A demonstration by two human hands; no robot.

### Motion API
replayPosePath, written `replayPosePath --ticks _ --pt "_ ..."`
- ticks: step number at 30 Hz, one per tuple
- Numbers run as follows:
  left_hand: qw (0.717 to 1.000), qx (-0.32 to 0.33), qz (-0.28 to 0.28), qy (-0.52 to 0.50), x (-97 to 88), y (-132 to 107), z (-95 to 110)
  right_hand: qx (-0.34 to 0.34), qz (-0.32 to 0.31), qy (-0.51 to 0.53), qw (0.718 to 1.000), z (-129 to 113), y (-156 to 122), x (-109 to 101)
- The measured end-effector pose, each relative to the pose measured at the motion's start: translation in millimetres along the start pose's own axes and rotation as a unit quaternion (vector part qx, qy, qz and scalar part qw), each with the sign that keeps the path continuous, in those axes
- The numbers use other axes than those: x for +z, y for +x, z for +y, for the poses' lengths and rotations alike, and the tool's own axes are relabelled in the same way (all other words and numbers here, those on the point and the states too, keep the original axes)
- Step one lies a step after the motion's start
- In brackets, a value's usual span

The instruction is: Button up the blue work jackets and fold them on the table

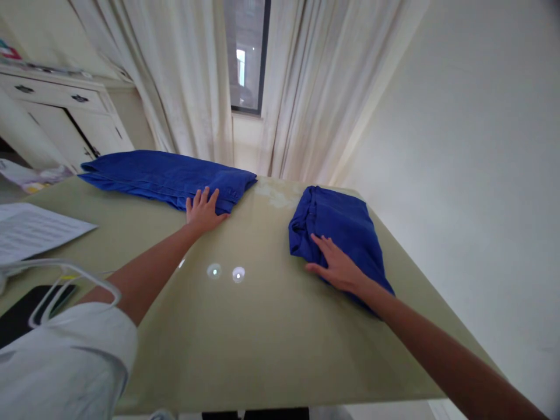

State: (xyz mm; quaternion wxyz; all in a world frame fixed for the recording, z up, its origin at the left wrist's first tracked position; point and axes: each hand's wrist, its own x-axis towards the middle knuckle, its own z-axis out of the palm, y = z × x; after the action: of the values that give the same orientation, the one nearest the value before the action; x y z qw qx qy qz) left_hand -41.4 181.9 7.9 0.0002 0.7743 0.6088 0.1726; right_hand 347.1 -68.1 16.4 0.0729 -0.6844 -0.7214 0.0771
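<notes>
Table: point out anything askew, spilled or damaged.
Nothing is spilled or damaged. The blue bundle under the right hand is bunched and uneven, unlike the flat folded cloth the left hand touches.

Your glossy olive-green table point(262, 326) carries two blue cloths: a long folded one point(161, 175) across the far left edge and a smaller bundled one point(345, 224) toward the far right. Printed paper sheets point(30, 230) lie at the left edge, with a dark flat object point(26, 309) near you.
</notes>
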Motion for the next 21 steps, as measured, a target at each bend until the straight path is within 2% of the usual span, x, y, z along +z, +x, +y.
replayPosePath --ticks 2,4,6,8,11,13,16,21 --pt "1.000 0.023 -0.011 0.014 4.2 10 -3 0.013 0.000 -0.038 0.999 -29 -12 21" --pt "0.999 0.026 -0.046 0.007 4.6 19 -2 0.008 0.018 -0.072 0.997 -31 -18 34" --pt "0.997 -0.002 -0.077 -0.015 2.8 27 3 0.001 0.042 -0.092 0.995 -5 -16 33" --pt "0.995 -0.037 -0.089 -0.041 1.4 33 8 0.000 0.054 -0.106 0.993 40 -9 20" --pt "0.991 -0.080 -0.082 -0.075 3.0 37 15 0.021 0.041 -0.117 0.992 109 4 -5" --pt "0.990 -0.095 -0.066 -0.075 5.0 37 18 0.053 0.035 -0.115 0.991 139 5 -15" --pt "0.991 -0.107 -0.049 -0.061 4.6 40 19 0.076 0.060 -0.115 0.989 151 -5 -11" --pt "0.980 -0.149 -0.034 -0.128 -11.9 57 15 0.067 0.147 -0.118 0.980 139 -23 5"
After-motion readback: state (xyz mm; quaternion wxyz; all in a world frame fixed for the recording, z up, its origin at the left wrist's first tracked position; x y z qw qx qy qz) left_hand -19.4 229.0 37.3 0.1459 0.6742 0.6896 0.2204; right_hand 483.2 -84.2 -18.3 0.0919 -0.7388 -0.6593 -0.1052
